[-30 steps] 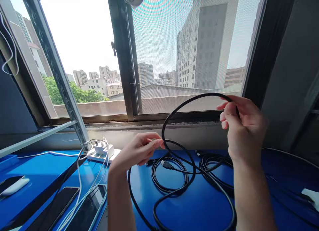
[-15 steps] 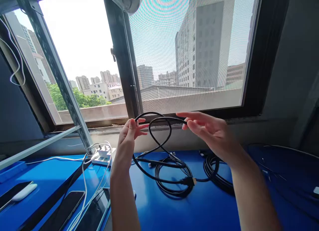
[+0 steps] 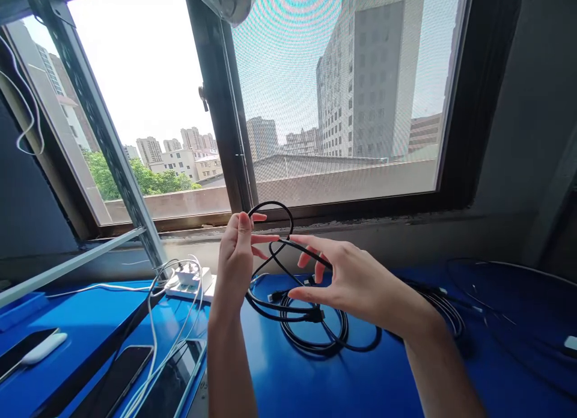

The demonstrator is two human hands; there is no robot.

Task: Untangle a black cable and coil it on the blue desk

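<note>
In the head view my left hand [image 3: 235,259] is raised above the blue table, its thumb pressed against a black cable [image 3: 280,205] while its other fingers stretch right. The cable arches up from this grip and hangs in loops below. Close by on the right, my right hand [image 3: 360,283] has its thumb well apart from the fingers. A stretch of the cable runs along the right fingers and passes out of sight behind them; nothing is pinched there. A black connector [image 3: 316,313] dangles under the hands, over a coiled black cable [image 3: 311,348] on the table.
More coiled black cable [image 3: 451,307] lies behind my right wrist. A white power strip [image 3: 189,281] with white wires stands at the left, near a metal frame post [image 3: 106,130]. Dark phones [image 3: 117,379] rest at the front left. Beyond the table is a window [image 3: 338,172].
My right hand has moved left and slightly down toward my left hand, its thumb parting from the fingers. The cable loops have narrowed, and the hanging connector has shifted left.
</note>
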